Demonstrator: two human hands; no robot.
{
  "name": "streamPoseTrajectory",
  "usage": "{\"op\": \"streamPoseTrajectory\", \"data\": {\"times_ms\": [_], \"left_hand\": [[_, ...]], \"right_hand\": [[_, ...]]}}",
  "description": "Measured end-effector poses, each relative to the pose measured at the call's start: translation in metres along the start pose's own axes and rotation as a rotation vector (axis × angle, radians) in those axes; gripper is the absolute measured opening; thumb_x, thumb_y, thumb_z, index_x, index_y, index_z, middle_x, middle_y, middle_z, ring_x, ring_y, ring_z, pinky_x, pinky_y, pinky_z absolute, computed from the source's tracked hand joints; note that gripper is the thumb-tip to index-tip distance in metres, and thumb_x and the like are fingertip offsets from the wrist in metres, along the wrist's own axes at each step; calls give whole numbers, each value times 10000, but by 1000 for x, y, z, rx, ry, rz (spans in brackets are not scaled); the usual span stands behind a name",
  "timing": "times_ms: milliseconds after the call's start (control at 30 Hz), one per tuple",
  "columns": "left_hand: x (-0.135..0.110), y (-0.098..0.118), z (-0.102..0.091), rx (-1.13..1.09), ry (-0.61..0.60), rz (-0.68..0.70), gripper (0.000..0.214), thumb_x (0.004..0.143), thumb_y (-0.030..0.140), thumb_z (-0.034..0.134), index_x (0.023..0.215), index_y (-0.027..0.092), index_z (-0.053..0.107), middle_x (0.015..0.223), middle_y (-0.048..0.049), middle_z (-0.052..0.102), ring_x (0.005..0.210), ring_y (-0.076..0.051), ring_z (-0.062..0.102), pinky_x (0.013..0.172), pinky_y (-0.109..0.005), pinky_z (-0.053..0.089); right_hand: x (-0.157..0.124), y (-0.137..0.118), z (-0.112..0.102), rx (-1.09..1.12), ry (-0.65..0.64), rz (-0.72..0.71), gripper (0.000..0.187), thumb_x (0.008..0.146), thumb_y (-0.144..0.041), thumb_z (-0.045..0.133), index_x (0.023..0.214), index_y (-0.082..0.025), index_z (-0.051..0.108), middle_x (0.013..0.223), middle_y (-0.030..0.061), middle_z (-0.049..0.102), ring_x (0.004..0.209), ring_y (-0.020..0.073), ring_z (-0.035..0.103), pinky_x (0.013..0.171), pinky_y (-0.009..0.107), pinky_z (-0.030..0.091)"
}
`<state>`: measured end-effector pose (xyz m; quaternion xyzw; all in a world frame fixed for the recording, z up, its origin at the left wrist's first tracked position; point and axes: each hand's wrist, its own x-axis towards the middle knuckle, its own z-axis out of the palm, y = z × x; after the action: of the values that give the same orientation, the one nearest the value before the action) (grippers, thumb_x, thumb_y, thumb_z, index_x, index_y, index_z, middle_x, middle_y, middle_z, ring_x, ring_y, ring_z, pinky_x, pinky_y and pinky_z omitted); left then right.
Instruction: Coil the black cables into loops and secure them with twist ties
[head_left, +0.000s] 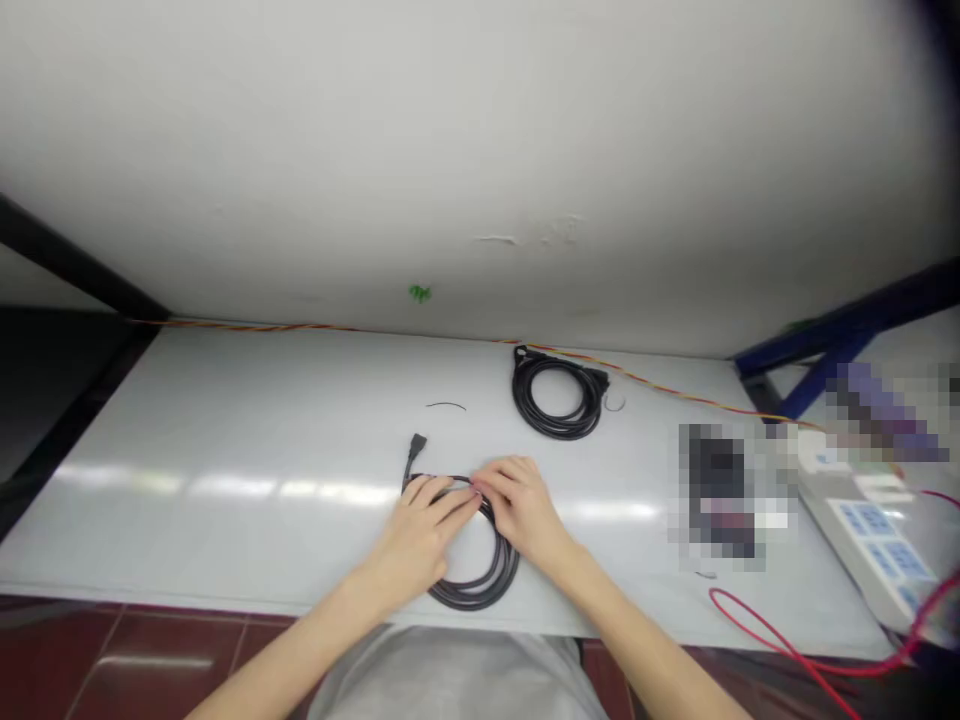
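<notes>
and here we are at the worktop (225, 440), both hands together on a black cable coil (480, 592). the left hand (418, 535) and right hand (521, 512) meet at the top of the loop, the left fingers (444, 502) curled over the strands, the right fingertips (491, 482) pressed in close beside them. that looks like a pinch on the bunched cable, though the exact contact is hidden. why hold it there? the grip seems to keep the strands gathered so the loop can't spring apart. the rest of the coil lies flat just below the palms, near the worktop's front edge, while its plug (417, 445) pokes out free past the left hand. further back sits a second coil (556, 400), neatly looped, with a scrap of thin wire (446, 405) off to its left and an orange-and-yellow wire (637, 382) running along the back.
</notes>
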<state>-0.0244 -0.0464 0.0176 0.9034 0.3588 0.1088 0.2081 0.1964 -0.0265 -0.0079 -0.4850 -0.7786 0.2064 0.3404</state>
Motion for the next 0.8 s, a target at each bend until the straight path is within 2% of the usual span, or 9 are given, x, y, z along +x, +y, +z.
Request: {"op": "streamPoseTrajectory", "data": {"times_ms": [100,200,267,333,400,500,567,667,800], "left_hand": [[-2,2,-1,75,45,-48,910,630,-51,559,1485,260,532,1462,-130,564,1381,-381,458,1120,-621,410],[-1,3,-3,95,103,-48,910,622,-45,579,1471,283,552,1549,-149,437,1486,-429,335,1121,-643,393],[0,2,-3,63,111,-28,896,618,-53,568,1456,263,567,1526,-153,437,1454,-410,374,1120,-623,410],[0,1,-2,23,109,-31,865,611,-60,556,1420,241,601,1426,-154,501,1319,-363,485,1072,-578,470],[1,1,-1,-4,93,-52,846,619,-63,554,1403,247,619,1352,-141,534,1195,-322,530,1008,-526,521],[0,2,1,6,107,-71,858,629,-65,550,1421,258,611,1268,-125,556,1103,-303,537,934,-481,553],[-1,3,2,36,129,-69,869,623,-55,552,1437,244,597,1220,-125,569,1044,-292,543,892,-475,562],[-3,5,6,74,157,-91,838,629,-45,553,1423,218,600,1232,-140,588,1047,-296,554,890,-485,564],[-7,9,11,100,194,-142,756,672,-52,535,1379,199,626,1255,-144,619,1055,-290,565,922,-473,564]], "right_hand": [[2,0,-1,19,-47,-27,204,1031,-187,554,1029,-215,756,922,55,727,873,205,628,818,378,435],[7,-2,-3,34,-106,-45,209,1029,-170,548,994,-219,748,936,39,736,886,199,629,848,384,427],[14,-5,-5,47,-142,-43,223,1029,-147,525,1005,-216,736,945,36,740,895,199,624,868,389,435],[26,-9,-7,72,-157,-48,250,1023,-116,501,1101,-205,720,1048,56,746,971,207,628,900,394,454],[44,-14,-8,86,-169,-91,360,1011,-71,470,1277,-200,676,1260,83,711,1118,215,614,969,403,463],[76,-18,-5,33,-283,-243,524,1002,-17,433,1433,-259,607,1468,42,619,1321,240,525,1098,462,400],[95,-17,0,1,-362,-345,427,1028,-79,491,1347,-291,681,1425,9,653,1356,253,498,1120,481,382],[108,-11,7,-9,-407,-405,263,999,-151,627,1177,-282,771,1235,24,732,1222,226,577,1070,432,436],[90,-2,1,-31,-372,-388,264,960,-113,638,1114,-261,793,1053,42,718,1010,205,617,955,391,492]]}}
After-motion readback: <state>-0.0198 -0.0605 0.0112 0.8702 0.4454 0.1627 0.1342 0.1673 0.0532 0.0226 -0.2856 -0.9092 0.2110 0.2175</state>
